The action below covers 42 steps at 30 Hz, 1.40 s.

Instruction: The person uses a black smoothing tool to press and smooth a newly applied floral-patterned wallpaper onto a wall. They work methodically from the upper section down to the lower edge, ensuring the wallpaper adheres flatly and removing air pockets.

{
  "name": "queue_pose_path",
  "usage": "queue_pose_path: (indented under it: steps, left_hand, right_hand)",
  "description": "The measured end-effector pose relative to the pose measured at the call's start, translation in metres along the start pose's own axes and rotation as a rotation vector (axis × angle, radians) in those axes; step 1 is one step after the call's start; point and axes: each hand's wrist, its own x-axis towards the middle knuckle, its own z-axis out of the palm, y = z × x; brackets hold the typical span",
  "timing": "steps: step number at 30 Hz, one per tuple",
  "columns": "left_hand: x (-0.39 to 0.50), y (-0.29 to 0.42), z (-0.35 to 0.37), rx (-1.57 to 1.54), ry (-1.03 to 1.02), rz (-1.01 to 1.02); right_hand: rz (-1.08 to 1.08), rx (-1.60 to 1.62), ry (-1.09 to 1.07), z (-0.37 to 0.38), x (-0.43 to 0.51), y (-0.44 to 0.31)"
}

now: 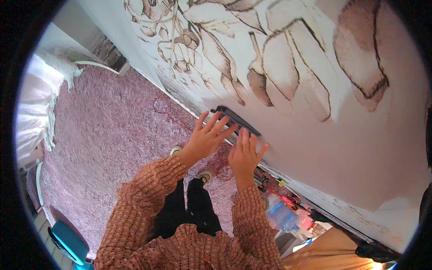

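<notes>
A flat dark grey piece, perhaps plastic (240, 120), lies slantwise against a pale wall surface (337, 152) painted with brown-outlined leaves and flowers. My left hand (208, 135) has its fingers spread over the piece's left and lower part. My right hand (245, 152) reaches up from below, its fingertips touching the piece's lower edge near its right half. Both hands press or rest flat on it; neither is seen to wrap around it. The underside of the piece and what lies under my fingers are hidden.
A pinkish shaggy carpet (111, 135) covers the floor under my feet. White fabric (37, 108) hangs at the left, above a teal object (69, 241) at the lower left. A clear blue plastic bottle (283, 216) and mixed items lie at the lower right, beside orange-brown cloth (324, 253).
</notes>
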Motion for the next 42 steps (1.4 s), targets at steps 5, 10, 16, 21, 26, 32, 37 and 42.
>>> queue_pose_path:
  steps: [5,10,16,21,26,32,37,42]
  left_hand:
    - [0.051,0.047,-0.041,-0.071,0.257,0.000]
    - [0.068,0.079,-0.044,-0.087,0.327,0.025]
    - [-0.003,0.071,0.040,-0.057,0.083,-0.023]
    - [-0.013,0.077,0.050,-0.059,0.075,-0.134]
    - [0.037,0.081,-0.001,-0.073,0.311,-0.106]
    - [0.005,0.060,0.045,-0.084,0.292,-0.100]
    - [-0.042,0.049,0.086,-0.090,0.026,-0.194]
    - [-0.017,0.043,0.053,-0.086,0.163,-0.160]
  right_hand:
    - [0.033,-0.006,0.284,-0.059,0.031,0.031]
    - [0.096,-0.028,0.325,-0.073,0.024,0.061]
    - [-0.081,-0.107,0.090,0.015,-0.054,0.064]
    - [-0.071,0.014,0.055,0.015,-0.053,0.057]
    - [-0.052,0.011,0.263,-0.040,0.006,0.056]
    - [-0.114,-0.112,0.162,0.004,-0.020,0.048]
    - [-0.186,-0.023,-0.011,0.074,-0.066,0.041]
    - [-0.104,0.017,0.013,0.030,-0.032,0.029]
